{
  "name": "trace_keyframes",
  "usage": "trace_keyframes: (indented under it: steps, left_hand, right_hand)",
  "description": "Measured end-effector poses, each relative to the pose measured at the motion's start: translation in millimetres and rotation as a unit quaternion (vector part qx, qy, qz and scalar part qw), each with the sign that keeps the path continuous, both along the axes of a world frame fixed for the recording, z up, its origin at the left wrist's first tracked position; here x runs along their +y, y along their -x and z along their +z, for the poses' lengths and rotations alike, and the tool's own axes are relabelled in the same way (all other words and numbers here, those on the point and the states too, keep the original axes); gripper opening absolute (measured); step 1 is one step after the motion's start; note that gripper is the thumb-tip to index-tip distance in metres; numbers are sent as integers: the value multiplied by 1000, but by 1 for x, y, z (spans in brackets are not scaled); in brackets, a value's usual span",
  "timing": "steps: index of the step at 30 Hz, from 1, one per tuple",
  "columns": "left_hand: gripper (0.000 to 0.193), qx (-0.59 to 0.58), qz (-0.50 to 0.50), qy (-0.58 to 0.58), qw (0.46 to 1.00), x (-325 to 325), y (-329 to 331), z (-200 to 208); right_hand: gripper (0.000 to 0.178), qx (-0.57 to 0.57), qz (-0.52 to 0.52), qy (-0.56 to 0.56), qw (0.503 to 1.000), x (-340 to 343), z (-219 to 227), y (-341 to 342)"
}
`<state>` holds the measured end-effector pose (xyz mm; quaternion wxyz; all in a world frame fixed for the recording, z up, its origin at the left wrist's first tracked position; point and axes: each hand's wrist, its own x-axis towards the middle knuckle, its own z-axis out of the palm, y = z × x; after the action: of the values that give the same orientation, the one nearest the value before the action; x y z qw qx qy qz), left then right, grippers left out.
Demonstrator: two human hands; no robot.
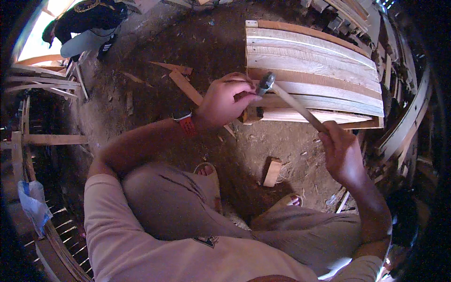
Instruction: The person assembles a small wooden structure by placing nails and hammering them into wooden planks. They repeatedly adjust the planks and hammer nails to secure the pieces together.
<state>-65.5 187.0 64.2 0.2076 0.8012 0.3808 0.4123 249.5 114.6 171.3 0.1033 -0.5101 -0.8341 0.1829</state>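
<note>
My right hand is wrapped round the lower end of a hammer with a wooden handle. The hammer's metal head is close to the fingertips of my left hand, over the near left end of a slatted wooden piece. My left thumb and fingers are pinched together at the slat ends; whatever they hold is too small to make out. Pale and brown slats lie side by side across the wooden piece, with small dark spots along its left edge. A block shows under its near left corner.
A short wood block lies on the dirt floor between my feet. Offcut boards lie left of my left hand. Stacked timber stands at the far right, wooden frames at the left. Another person bends over at the far left.
</note>
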Motion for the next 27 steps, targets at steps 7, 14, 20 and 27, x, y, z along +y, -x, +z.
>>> trace_keyframes:
  steps: [7, 14, 20, 27]
  left_hand:
    - [13, -11, 4, 19, 1000, -2, -2, -4]
    - [14, -32, 17, 20, 999, -1, -3, -5]
    - [15, -12, 2, 10, 1000, -2, 0, -4]
    - [16, -15, 12, 30, 999, -1, -1, -7]
  right_hand:
    - [11, 39, -58, -55, 996, -6, -6, -6]
    - [10, 99, -118, 5, 988, -10, 12, 4]
    - [17, 28, 0, -34, 999, 0, -10, 1]
    - [17, 33, -31, -43, 998, -6, -8, -1]
